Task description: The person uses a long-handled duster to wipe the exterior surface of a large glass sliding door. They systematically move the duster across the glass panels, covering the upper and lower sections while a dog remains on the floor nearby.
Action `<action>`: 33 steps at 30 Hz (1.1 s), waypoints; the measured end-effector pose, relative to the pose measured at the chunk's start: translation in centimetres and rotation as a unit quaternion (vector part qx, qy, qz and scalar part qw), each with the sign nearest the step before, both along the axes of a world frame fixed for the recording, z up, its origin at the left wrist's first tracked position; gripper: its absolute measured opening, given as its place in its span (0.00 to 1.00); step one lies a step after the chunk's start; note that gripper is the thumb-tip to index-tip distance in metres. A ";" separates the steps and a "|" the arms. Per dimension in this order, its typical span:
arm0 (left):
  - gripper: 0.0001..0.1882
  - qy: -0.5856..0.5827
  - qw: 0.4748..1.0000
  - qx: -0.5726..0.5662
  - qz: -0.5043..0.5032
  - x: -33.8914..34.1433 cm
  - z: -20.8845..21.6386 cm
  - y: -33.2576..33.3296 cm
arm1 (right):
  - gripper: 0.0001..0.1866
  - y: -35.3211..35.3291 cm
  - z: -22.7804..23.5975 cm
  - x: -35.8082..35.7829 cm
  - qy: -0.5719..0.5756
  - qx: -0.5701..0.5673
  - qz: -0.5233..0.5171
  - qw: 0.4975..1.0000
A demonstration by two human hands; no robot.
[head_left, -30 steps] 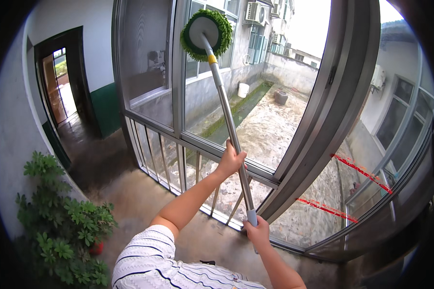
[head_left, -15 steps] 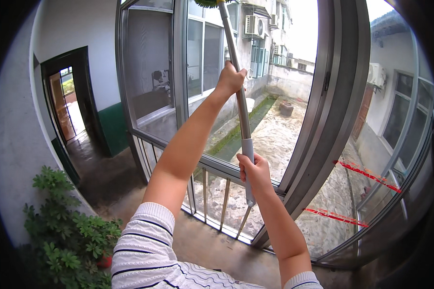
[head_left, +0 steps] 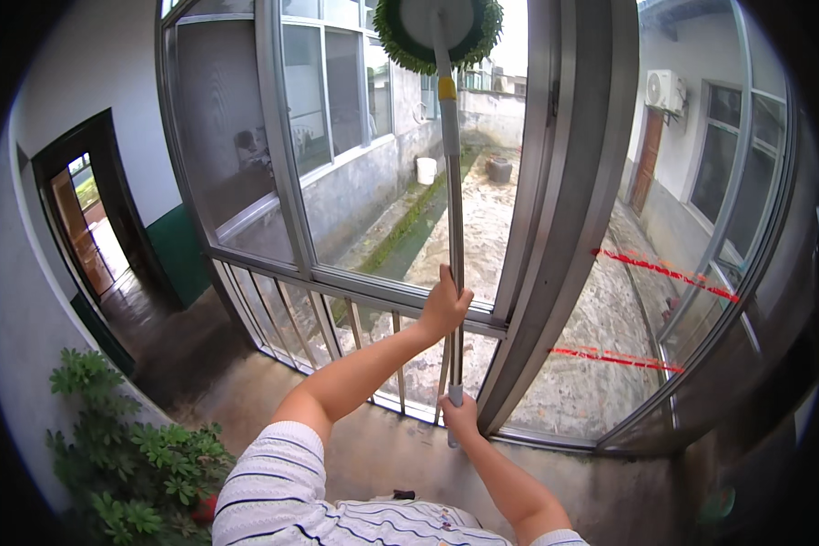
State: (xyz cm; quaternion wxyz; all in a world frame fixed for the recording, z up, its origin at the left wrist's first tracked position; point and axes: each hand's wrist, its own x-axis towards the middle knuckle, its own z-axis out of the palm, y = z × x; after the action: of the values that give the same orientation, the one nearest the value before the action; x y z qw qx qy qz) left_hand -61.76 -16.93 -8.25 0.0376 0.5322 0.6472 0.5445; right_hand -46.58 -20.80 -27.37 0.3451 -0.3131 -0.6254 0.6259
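Note:
A long-handled mop stands nearly upright before me. Its round head [head_left: 411,32] has a grey-white back and a bushy green fringe, and is cut off by the picture's upper edge. A yellow collar [head_left: 447,89] joins the head to the silver pole [head_left: 455,214]. My left hand [head_left: 444,305] is wrapped round the pole's middle, near the window's lower rail. Lower down, my right hand [head_left: 460,417] grips the grey handle end. The head is in front of the tall window pane; I cannot tell whether it touches the glass.
Metal window frames [head_left: 575,182] surround the panes, with upright bars [head_left: 398,355] below. Red tape strips [head_left: 669,273] cross the right panes. A leafy green plant [head_left: 168,450] grows at lower left. Beyond the far left wall is a doorway [head_left: 80,232]. Outside stands a white bucket [head_left: 426,171].
Both hands have drawn the mop downward, bringing its head and yellow collar into view. My view has also shifted, so the window and doorway appear further left.

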 end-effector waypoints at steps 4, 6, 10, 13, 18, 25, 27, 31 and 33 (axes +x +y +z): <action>0.31 0.011 0.999 0.044 0.008 2.0 2.4 1.2 | 0.09 1.5 0.6 2.7 -0.020 0.106 -0.045 0.993; 0.33 0.046 0.993 0.095 0.056 2.0 8.1 2.0 | 0.14 2.0 7.7 3.1 -0.023 0.063 -0.010 0.998; 0.29 -0.029 0.995 0.089 0.016 3.2 17.8 2.8 | 0.11 2.5 17.7 4.9 0.055 0.061 0.026 0.996; 0.30 0.059 0.987 0.144 0.042 4.8 15.5 3.8 | 0.11 3.0 16.0 7.5 0.038 0.033 0.026 0.998; 0.34 0.086 0.993 0.078 0.035 9.6 -2.1 3.5 | 0.09 1.8 1.0 13.3 -0.012 -0.014 0.011 1.000; 0.30 0.062 0.997 0.036 0.023 14.9 -5.3 1.4 | 0.09 0.5 -5.5 17.5 -0.042 0.025 -0.030 0.998; 0.28 0.031 0.998 -0.012 0.051 14.1 -1.9 2.6 | 0.09 2.0 -2.2 16.6 -0.007 0.049 -0.030 0.998; 0.25 -0.096 0.995 0.007 -0.031 16.4 2.2 2.7 | 0.10 3.5 1.5 17.7 0.002 0.074 -0.036 0.997; 0.23 -0.096 0.995 0.012 -0.033 17.6 0.2 3.0 | 0.12 3.5 0.1 19.7 -0.048 0.037 -0.044 0.997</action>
State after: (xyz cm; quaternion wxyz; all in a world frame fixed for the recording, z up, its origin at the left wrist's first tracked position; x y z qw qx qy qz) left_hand -44.15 -13.92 -8.03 0.1106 0.4987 0.6162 0.5994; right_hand -26.89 -17.27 -27.31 0.3535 -0.3571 -0.6496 0.5705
